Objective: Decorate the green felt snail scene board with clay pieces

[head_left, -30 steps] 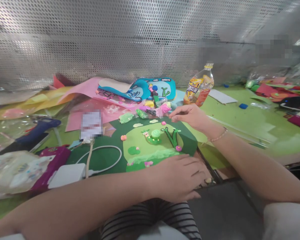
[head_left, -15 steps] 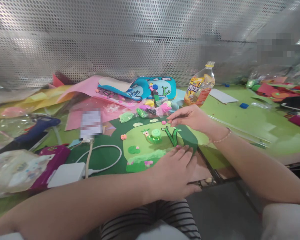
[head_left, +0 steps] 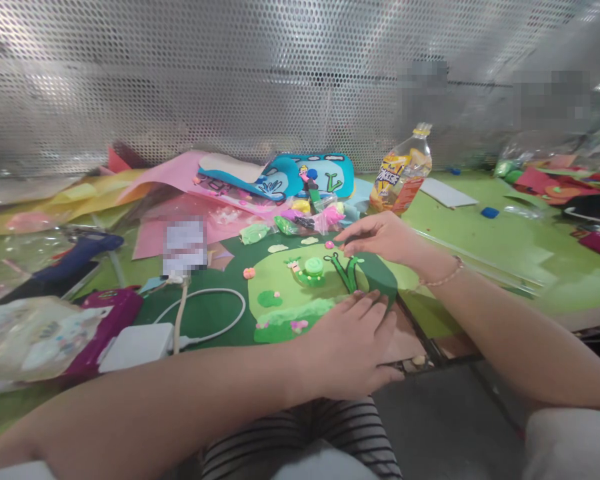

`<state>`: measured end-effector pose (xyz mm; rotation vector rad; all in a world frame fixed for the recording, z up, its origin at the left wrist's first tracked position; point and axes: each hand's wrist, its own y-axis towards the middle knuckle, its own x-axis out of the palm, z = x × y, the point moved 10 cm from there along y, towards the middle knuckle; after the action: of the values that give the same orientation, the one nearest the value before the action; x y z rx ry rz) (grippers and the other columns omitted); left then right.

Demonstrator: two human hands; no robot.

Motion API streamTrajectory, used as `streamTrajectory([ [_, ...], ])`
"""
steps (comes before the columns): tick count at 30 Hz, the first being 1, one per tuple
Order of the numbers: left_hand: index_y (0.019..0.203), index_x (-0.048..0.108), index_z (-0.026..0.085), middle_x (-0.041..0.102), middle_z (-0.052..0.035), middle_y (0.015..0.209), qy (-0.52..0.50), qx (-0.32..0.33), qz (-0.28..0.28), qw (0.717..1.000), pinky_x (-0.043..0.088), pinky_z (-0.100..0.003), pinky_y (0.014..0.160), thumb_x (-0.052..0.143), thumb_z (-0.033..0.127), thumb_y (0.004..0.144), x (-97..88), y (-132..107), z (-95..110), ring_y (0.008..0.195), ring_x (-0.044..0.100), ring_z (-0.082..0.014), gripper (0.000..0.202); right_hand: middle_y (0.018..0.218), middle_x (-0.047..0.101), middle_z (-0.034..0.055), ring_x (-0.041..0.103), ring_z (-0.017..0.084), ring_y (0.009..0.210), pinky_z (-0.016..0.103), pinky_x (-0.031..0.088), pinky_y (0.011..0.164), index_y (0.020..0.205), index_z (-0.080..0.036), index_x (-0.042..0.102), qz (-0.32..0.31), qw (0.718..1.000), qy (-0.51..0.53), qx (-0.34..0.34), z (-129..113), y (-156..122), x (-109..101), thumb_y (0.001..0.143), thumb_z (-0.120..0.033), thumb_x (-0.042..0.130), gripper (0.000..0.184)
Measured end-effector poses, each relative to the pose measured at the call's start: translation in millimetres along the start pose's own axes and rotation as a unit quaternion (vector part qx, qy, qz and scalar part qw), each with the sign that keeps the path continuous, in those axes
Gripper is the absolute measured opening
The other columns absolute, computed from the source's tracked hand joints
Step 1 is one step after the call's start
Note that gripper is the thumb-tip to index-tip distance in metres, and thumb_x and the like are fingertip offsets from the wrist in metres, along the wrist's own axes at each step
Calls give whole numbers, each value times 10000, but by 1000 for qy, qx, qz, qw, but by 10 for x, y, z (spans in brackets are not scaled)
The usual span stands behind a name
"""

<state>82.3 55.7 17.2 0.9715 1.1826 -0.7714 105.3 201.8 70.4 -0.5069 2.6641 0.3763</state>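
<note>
- We see the desk [head_left: 500,257] around both grips in even, moderate light, with mostly soft shadows.
- Far beyond the right grip [head_left: 393,241], we meet pale glare patches on the perforated metal panel [head_left: 260,73]; the lamps themselves are out of frame.
- Nearer that grip, we catch small glints on the bottle [head_left: 403,175].
- Below the left grip [head_left: 353,347], we see dim grey floor [head_left: 430,407].
- Well left of it, we find the plastic bag [head_left: 35,337] soft in detail and the card [head_left: 184,247] pixelated.
- Wide-angle stretching lengthens both forearms toward our frame edges.
</note>
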Motion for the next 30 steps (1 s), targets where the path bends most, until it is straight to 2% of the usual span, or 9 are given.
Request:
streamTrajectory([
  [5, 1375, 310, -19, 345, -237, 1434, -2, 7, 0, 1000, 200, -440, 1115, 288, 511, 908, -1, 4, 8, 1345, 290, -345, 707, 627, 697, -13, 650, 136, 581, 280, 548, 608, 752, -225, 746, 7, 1000, 3, 5, 23, 12, -14, 610, -160, 746, 157],
  [17, 1377, 332, 19, 336, -207, 1450, 13, 12, -20, 1000, 185, -432, 1131, 279, 519, 911, 16, -3, 22, 1375, 242, -317, 685, 533, 650, -37, 592, 77, 456, 212, 530, 506, 727, -171, 717, -9, 998, 50, 22, 90, 39, 32, 646, -205, 737, 91],
  [20, 1381, 332, 29, 334, -187, 1458, 20, 11, -30, 999, 184, -425, 1136, 251, 514, 920, -3, -2, 24, 1383, 229, -300, 674, 585, 673, -19, 625, 88, 525, 231, 558, 574, 770, -157, 710, -19, 996, 87, 20, 130, 51, 62, 659, -280, 752, 171],
  [23, 1375, 344, 27, 337, -183, 1457, 21, 12, -39, 999, 191, -419, 1136, 251, 511, 921, -12, 3, 27, 1383, 229, -301, 670, 721, 714, 12, 675, 118, 670, 283, 574, 709, 867, -159, 704, -29, 991, 128, 10, 168, 67, 88, 685, -341, 741, 260],
  [26, 1372, 346, 22, 347, -186, 1451, 19, 15, -35, 999, 197, -424, 1133, 249, 509, 923, -14, 7, 26, 1379, 235, -307, 670, 850, 720, 24, 678, 139, 817, 325, 547, 834, 942, -176, 692, -30, 991, 131, -17, 153, 80, 81, 668, -290, 761, 305],
  [30, 1366, 354, 25, 354, -184, 1447, 23, 20, -23, 999, 194, -423, 1134, 244, 509, 923, -14, -2, 36, 1378, 240, -304, 665, 872, 710, 18, 670, 144, 816, 346, 542, 836, 892, -179, 696, -20, 994, 98, -39, 131, 91, 46, 615, -210, 785, 293],
])
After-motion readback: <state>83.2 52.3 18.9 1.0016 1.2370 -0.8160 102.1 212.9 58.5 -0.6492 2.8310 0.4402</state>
